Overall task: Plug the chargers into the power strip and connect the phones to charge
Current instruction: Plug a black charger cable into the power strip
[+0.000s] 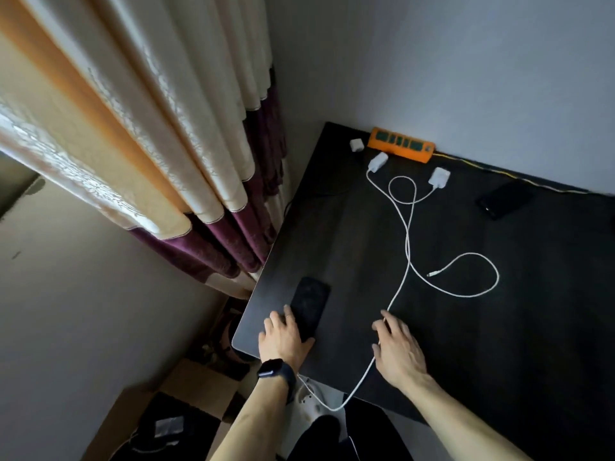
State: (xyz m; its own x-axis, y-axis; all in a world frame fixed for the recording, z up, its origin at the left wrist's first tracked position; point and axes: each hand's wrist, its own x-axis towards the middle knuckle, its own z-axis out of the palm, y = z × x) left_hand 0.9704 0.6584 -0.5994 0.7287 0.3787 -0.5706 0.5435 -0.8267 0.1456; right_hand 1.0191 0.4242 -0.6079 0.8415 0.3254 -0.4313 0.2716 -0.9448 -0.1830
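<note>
An orange power strip (401, 148) lies at the table's far edge against the wall, with nothing plugged in. Three white chargers lie before it: a small one (356, 143), one (377, 162) and one (439, 176) with cables attached. My left hand (284, 337) grips the near end of a black phone (309, 302) at the table's left corner. My right hand (399, 347) pinches a white cable (406, 254), which loops off the table edge toward my left wrist. A second cable (466, 294) ends in a free plug (432, 274). Another black phone (506, 199) lies far right.
The dark table (515, 344) stands in a corner against a grey wall. Cream and purple curtains (186, 154) hang just left of it. Cardboard boxes (186, 394) and dark items sit on the floor below the left corner. A yellow cord (499, 173) runs along the wall.
</note>
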